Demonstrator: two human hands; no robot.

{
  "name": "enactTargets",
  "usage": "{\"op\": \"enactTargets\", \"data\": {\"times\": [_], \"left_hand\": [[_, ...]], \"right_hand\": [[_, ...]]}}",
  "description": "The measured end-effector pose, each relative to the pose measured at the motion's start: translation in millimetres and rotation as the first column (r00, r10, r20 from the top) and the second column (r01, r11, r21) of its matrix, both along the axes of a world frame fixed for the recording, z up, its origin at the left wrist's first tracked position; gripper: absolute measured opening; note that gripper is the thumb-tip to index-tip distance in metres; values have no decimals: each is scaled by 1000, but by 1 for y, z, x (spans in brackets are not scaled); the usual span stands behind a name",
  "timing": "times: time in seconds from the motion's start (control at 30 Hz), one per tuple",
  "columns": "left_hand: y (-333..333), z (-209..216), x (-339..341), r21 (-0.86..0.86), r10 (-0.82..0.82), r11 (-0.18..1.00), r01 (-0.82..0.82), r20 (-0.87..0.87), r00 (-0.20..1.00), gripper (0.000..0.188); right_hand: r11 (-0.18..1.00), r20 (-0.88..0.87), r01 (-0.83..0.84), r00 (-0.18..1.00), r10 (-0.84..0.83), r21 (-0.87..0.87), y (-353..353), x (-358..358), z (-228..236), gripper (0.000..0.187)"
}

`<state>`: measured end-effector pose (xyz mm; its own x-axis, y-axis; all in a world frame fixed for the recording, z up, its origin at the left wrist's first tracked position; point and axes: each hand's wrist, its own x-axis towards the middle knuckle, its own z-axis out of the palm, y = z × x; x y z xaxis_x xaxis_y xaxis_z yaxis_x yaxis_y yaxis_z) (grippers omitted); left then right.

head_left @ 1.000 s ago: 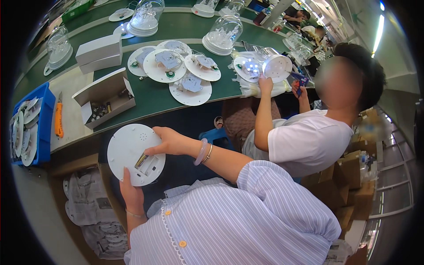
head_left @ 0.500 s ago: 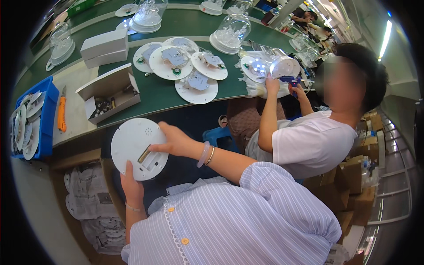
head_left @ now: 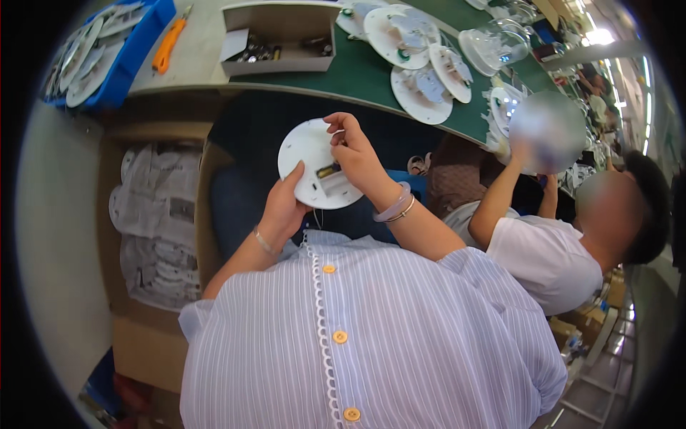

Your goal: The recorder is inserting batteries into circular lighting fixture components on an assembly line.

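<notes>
A round white plastic base point(head_left: 296, 146) is held in front of my chest, its battery compartment facing up. My left hand point(head_left: 284, 204) grips its lower left rim, thumb on top. One battery point(head_left: 328, 171) lies in the compartment. Over the base's right side, my right hand point(head_left: 357, 161) pinches a small dark cylinder between thumb and fingers; it looks like a battery, mostly covered by the fingers. A thin wire point(head_left: 319, 219) hangs below the base.
On the bench ahead are an open carton point(head_left: 279, 66) of batteries, an orange-handled cutter point(head_left: 168, 46), a blue crate point(head_left: 136, 68) of discs and several white bases point(head_left: 421, 100). A carton point(head_left: 107, 236) of wrapped parts stands at left. A co-worker point(head_left: 532, 257) sits at right.
My view has swung down and right. My right thumb has come off the battery in the compartment, and that hand is now raised above the base in a pinch.
</notes>
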<state>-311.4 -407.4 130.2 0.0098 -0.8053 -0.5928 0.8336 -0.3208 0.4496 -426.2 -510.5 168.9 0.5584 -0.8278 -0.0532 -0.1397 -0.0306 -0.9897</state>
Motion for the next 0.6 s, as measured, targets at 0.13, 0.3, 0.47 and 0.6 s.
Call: {"op": "enactTargets", "data": {"times": [0.13, 0.3, 0.47, 0.6], "left_hand": [[2, 7, 9, -73, 85, 994, -82, 40, 996, 42], [-1, 13, 20, -69, 160, 986, -154, 83, 984, 42], [-1, 13, 16, -119, 199, 975, -187, 97, 975, 40], [-1, 14, 18, -121, 181, 978, -168, 111, 977, 42]], "right_hand": [[878, -216, -174, 973, 83, -446, 3, -3, 4, 26], [790, -393, -329, 911, 123, -517, -3, -13, 19, 22], [715, -486, -444, 858, 165, -541, -9, -13, 26, 26], [790, -397, -351, 905, 150, -502, -5, -13, 32, 29]]}}
